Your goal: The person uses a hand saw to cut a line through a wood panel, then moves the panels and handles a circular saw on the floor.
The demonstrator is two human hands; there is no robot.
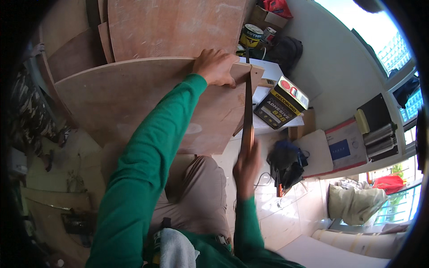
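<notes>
The left hand (pixel 215 67) is closed over the top edge of a curved wooden board (pixel 147 98), near its right end, with the fingers reaching over the rim and the thumb on the near face. The right hand (pixel 247 169), slightly blurred, is wrapped around the handle of a saw (pixel 249 105). The board stands tilted in front of the person, its long arched edge running from the far left to the saw and its lower edge just above the person's knee (pixel 205 178); whether the two touch I cannot tell. The dark blade crosses the board's right end, its tip poking past the top edge, and a narrow corner (pixel 256 76) of wood shows just right of it. The left fingers are near the blade but apart from it.

Behind the board, close to its top edge, a larger wooden panel (pixel 178 27) rises. To the right of the blade, a narrow gap separates it from a black and yellow tin (pixel 281 105), which sits on a white surface. Tiled floor (pixel 272 221) stretches to the right of the right forearm, with a dark bundle (pixel 286 163) lying on it, well apart from the right hand.
</notes>
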